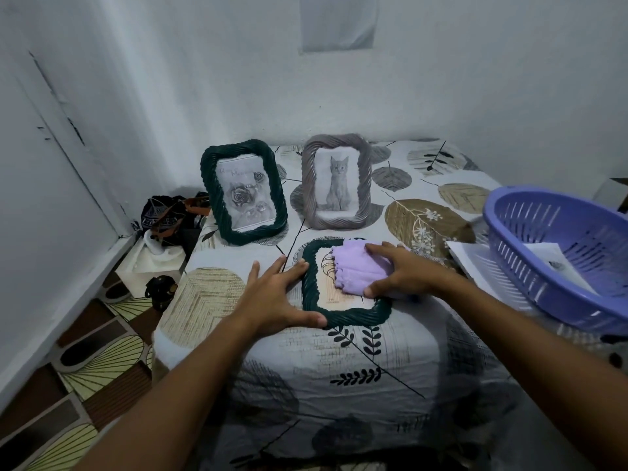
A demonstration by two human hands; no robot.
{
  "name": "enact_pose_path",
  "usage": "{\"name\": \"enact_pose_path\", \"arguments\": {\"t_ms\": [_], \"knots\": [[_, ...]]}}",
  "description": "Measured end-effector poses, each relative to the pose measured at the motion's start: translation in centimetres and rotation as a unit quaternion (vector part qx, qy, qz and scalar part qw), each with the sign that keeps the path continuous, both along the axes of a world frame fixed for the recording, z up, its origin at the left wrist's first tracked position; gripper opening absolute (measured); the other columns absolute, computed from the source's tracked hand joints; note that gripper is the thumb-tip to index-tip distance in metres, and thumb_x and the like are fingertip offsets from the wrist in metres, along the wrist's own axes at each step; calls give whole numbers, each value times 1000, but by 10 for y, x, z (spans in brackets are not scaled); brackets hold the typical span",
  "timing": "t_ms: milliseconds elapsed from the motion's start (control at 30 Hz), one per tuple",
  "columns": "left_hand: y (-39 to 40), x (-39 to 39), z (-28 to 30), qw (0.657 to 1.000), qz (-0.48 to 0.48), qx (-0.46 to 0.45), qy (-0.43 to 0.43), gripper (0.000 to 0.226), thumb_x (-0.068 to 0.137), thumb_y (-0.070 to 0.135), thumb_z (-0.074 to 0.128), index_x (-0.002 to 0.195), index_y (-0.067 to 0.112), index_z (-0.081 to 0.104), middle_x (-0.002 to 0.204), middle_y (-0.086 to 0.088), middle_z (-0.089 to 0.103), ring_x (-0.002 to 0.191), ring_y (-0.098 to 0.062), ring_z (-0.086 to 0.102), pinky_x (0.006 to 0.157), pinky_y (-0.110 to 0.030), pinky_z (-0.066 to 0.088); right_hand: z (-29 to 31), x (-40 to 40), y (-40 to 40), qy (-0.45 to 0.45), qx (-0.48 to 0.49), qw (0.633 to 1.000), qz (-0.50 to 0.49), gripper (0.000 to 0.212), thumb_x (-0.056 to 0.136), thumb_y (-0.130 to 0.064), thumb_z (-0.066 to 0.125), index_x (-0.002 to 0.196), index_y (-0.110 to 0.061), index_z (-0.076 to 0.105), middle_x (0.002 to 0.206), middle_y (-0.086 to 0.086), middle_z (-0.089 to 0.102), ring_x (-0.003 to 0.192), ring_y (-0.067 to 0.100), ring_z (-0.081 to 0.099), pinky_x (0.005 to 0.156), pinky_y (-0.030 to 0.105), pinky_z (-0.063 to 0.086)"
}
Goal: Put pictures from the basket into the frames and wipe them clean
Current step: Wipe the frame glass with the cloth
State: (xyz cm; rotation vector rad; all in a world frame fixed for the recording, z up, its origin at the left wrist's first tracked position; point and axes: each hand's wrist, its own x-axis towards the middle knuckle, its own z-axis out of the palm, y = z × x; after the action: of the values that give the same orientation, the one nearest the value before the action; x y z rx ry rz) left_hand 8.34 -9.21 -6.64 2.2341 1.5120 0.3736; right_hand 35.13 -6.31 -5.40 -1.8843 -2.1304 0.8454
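A dark green rope-edged picture frame [343, 282] lies flat on the leaf-patterned cloth-covered bench [339, 368]. The left hand [277, 300] rests open against the frame's left edge, fingers spread. The right hand [404, 271] grips a folded lilac cloth [356, 270] on the glass. A purple slotted plastic basket [557, 253] with a paper picture [560, 270] sits at right

Under the right hand [404, 270], the purple cloth [360, 271] hid most of the picture in the flat green frame [311, 294]. Right of that hand, the purple basket [530, 266] ran off the edge, and its paper's [557, 263] print was too small to read.
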Motion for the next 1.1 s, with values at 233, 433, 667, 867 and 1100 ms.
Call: {"name": "enact_pose_path", "arguments": {"t_ms": [233, 433, 667, 867, 1100], "knots": [[11, -4, -14, 1000, 8, 5, 3, 135, 30, 102, 41, 149, 41, 23, 160, -3, 14, 148, -20, -3, 119, -49, -6, -11, 1, 2, 40, 86, 994, 48, 71, 83, -53, 64, 145, -44, 30, 161, 7, 6, 148, 26, -8, 115, 61, 2], [11, -4, -13, 1000, -2, 13, 7, 136, 32, 102, 40, 150, 37, 23, 160, 0, 16, 148, -15, -1, 119, -48, -8, -6, 11, -4, -77, 58, 991, 98, 60, 91, -58, 43, 146, -43, 26, 160, 6, -7, 146, 27, -18, 115, 49, -13], [11, -4, -13, 1000, -8, 15, 11, 134, 35, 101, 42, 150, 35, 23, 160, 0, 17, 148, -13, 1, 119, -48, -8, -12, -35, -6, -156, 18, 987, 21, 65, 94, -63, 29, 151, -41, 8, 157, 16, -21, 143, 38, -23, 113, 57, -13], [12, -4, -14, 1000, -7, 19, 14, 135, 34, 102, 40, 150, 36, 22, 160, 0, 17, 148, -14, 1, 119, -49, -6, 7, -22, 18, -218, 154, 951, 155, 72, 84, -73, 3, 149, -44, 8, 159, 8, -16, 142, 27, -25, 113, 47, -15], [11, -3, -14, 1000, -1, 20, 12, 136, 33, 103, 37, 150, 36, 23, 160, -1, 16, 148, -16, 2, 119, -48, -7, -17, -27, 29, -212, 159, 938, 224, 80, 76, -76, -8, 149, -42, -1, 160, 3, -10, 145, 25, -19, 116, 43, -10]]}}
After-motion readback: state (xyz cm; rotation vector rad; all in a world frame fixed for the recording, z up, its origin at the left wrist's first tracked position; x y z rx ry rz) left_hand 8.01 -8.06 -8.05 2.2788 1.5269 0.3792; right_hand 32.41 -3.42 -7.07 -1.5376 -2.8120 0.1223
